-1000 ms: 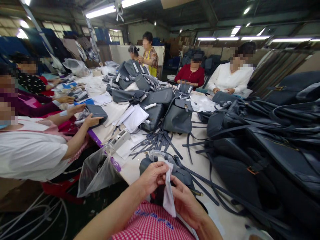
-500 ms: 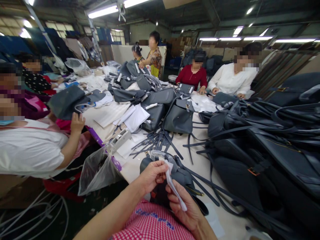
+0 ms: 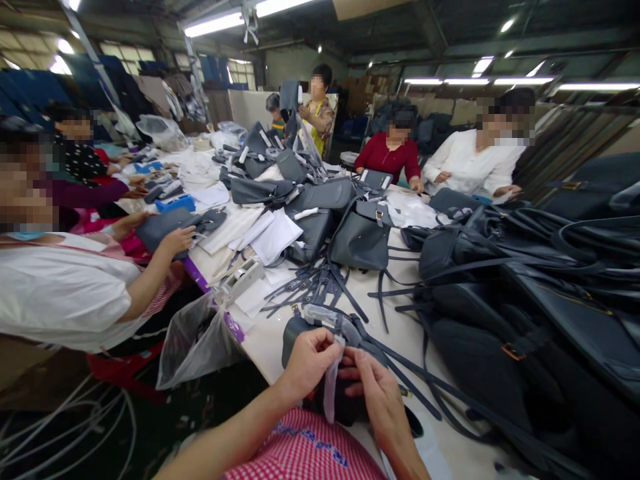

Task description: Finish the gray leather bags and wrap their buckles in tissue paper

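Note:
My left hand point(image 3: 309, 363) pinches the top of a thin white paper strip point(image 3: 331, 393) that hangs down between my two hands. My right hand point(image 3: 376, 395) is closed on the same strip from the right side. Both hands hover over a dark grey bag point(image 3: 310, 328) lying at the near edge of the white table point(image 3: 400, 320). A clear plastic wrapped piece point(image 3: 320, 313) rests on top of that bag. Dark straps point(image 3: 425, 393) run from the bag to the right.
A big heap of dark bags point(image 3: 540, 293) fills the right side. Loose straps point(image 3: 310, 283), white paper sheets point(image 3: 273, 237) and more grey bags point(image 3: 360, 237) lie mid-table. A clear plastic sack point(image 3: 195, 340) hangs off the left edge. Several people sit around the table.
My hands have drawn closer together and the paper strip now hangs folded and narrow between them. The person at left has lowered a grey bag back to the table.

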Available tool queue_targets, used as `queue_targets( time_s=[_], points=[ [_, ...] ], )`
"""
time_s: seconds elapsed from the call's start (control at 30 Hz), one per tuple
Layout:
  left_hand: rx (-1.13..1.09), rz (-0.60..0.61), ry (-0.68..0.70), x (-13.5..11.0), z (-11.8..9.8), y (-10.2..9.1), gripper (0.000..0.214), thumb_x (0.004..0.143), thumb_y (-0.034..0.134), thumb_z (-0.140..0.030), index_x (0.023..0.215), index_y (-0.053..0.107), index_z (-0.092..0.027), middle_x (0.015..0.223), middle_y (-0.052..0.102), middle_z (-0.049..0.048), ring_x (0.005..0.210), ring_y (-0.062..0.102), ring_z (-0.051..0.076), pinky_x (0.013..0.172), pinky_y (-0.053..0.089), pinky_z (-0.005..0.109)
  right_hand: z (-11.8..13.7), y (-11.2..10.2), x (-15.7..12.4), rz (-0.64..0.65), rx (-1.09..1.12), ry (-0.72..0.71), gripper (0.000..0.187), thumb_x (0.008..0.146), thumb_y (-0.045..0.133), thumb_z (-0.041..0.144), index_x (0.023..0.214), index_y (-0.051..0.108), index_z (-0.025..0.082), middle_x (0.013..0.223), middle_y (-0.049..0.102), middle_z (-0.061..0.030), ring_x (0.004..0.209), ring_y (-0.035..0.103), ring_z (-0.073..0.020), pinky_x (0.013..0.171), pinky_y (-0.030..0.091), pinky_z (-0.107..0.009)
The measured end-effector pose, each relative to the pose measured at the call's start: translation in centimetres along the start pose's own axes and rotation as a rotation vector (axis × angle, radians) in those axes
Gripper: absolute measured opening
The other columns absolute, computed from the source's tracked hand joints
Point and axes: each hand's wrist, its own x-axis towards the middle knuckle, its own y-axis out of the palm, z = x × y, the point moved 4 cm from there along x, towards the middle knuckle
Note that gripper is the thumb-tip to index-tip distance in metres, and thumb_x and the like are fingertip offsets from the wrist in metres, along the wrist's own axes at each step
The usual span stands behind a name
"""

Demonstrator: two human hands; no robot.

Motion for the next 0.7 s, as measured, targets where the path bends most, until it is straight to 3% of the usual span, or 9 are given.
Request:
queue_targets(
  time_s=[0.13, 0.3, 0.37, 0.53, 0.6, 0.7],
  points=[
    [0.182, -0.006, 0.102, -0.7, -0.9, -0.2, 0.02, 0.078, 0.057, -0.028, 0.061, 0.055, -0.017, 0.057, 0.05, -0.0026, 0.055, 0.042, 0.011, 0.054, 0.031, 0.023, 1.6, 1.0, 1.3, 0.024, 0.019, 0.008, 0.047, 0.062, 0.073, 0.063, 0.073, 0.071, 0.017, 0.057, 0.059, 0.0005, 0.048, 0.047, -0.0125, 0.039, 0.033, -0.022],
    [0.358, -0.11, 0.193, -1.3, -1.5, -1.1, 0.01, 0.074, 0.063, -0.02, 0.066, 0.058, -0.019, 0.061, 0.055, -0.0022, 0.062, 0.049, 0.014, 0.063, 0.036, 0.025, 1.8, 1.7, 2.0, 0.065, 0.092, 0.027, 0.04, 0.063, 0.075, 0.055, 0.062, 0.062, 0.018, 0.052, 0.05, 0.0047, 0.045, 0.036, -0.0081, 0.04, 0.024, -0.02],
    [0.225, -0.069, 0.137, -1.3, -1.0, -1.1, 0.007, 0.073, 0.065, -0.022, 0.072, 0.059, -0.018, 0.063, 0.057, -0.0024, 0.063, 0.05, 0.013, 0.063, 0.038, 0.024, 1.7, 1.6, 2.1, 0.059, 0.089, -0.002, 0.038, 0.065, 0.074, 0.054, 0.061, 0.06, 0.018, 0.053, 0.049, 0.0051, 0.045, 0.035, -0.0082, 0.04, 0.023, -0.021],
    [-0.354, 0.056, -0.259, -1.1, 1.7, -0.2, 0.029, 0.069, 0.071, -0.04, 0.076, 0.058, -0.016, 0.066, 0.063, 0.0006, 0.056, 0.053, 0.011, 0.056, 0.04, 0.022, 1.3, 2.1, 2.2, 0.091, 0.12, -0.01, 0.034, 0.072, 0.069, 0.05, 0.065, 0.058, 0.019, 0.055, 0.051, 0.0047, 0.048, 0.044, -0.0103, 0.043, 0.032, -0.021],
    [-0.469, 0.046, -0.287, -1.1, 2.0, 0.1, 0.034, 0.064, 0.076, -0.041, 0.075, 0.055, -0.016, 0.066, 0.063, 0.0002, 0.057, 0.056, 0.011, 0.057, 0.042, 0.022, 1.1, 2.2, 2.2, 0.064, 0.16, -0.018, 0.032, 0.07, 0.071, 0.049, 0.067, 0.057, 0.02, 0.055, 0.052, 0.005, 0.048, 0.047, -0.0112, 0.046, 0.037, -0.023],
    [-0.447, -0.01, -0.197, -0.8, 1.8, 0.2, 0.035, 0.061, 0.08, -0.037, 0.072, 0.054, -0.017, 0.06, 0.058, -0.0042, 0.054, 0.054, 0.01, 0.056, 0.042, 0.021, 1.1, 2.2, 2.0, -0.021, 0.149, -0.085, 0.028, 0.069, 0.072, 0.044, 0.068, 0.057, 0.021, 0.059, 0.055, 0.0045, 0.052, 0.051, -0.0124, 0.05, 0.043, -0.024]
  ],
)
